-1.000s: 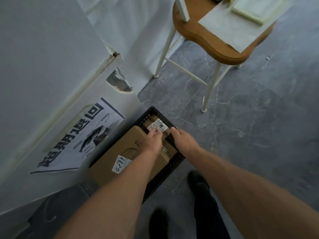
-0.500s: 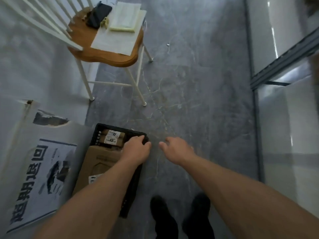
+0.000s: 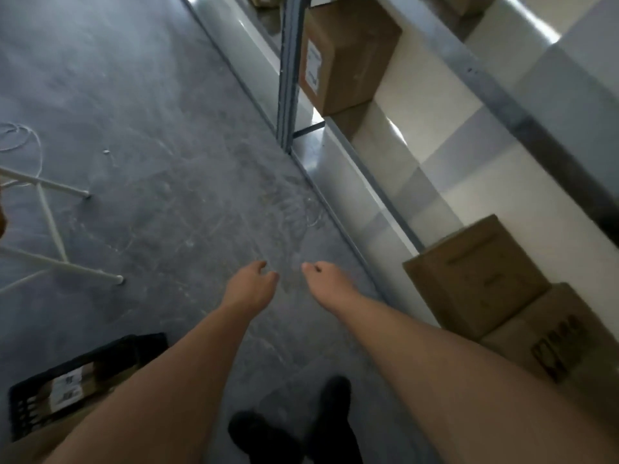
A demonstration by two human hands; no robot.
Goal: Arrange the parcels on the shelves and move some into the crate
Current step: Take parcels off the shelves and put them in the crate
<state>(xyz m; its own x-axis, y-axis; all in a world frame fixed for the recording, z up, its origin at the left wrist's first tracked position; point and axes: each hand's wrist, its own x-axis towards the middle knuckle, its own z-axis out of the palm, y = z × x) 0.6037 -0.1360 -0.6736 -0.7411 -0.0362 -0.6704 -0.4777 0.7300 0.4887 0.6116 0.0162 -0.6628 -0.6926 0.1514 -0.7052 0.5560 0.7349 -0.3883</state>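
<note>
Both hands hang free over the grey floor. My left hand (image 3: 252, 287) and my right hand (image 3: 327, 281) have loosely curled fingers and hold nothing. The black crate (image 3: 23, 401) sits at the bottom left, partly behind my left forearm, with a labelled brown parcel (image 3: 78, 383) inside it. On the right stands the metal shelf unit (image 3: 495, 95). A brown parcel (image 3: 348, 55) with a white label stands on a shelf at the top. Two more brown parcels, one (image 3: 475, 276) beside another (image 3: 566, 333), lie on a lower shelf at the right.
White chair legs (image 3: 53, 226) stand at the left edge, with a thin white cord (image 3: 20, 142) on the floor behind them. A blue-grey shelf post (image 3: 288, 72) rises from the floor. My dark shoes (image 3: 294, 426) show at the bottom.
My hands left the parcels in the crate and came away with nothing in them. The view swung right, from the crate and chair towards the shelves.
</note>
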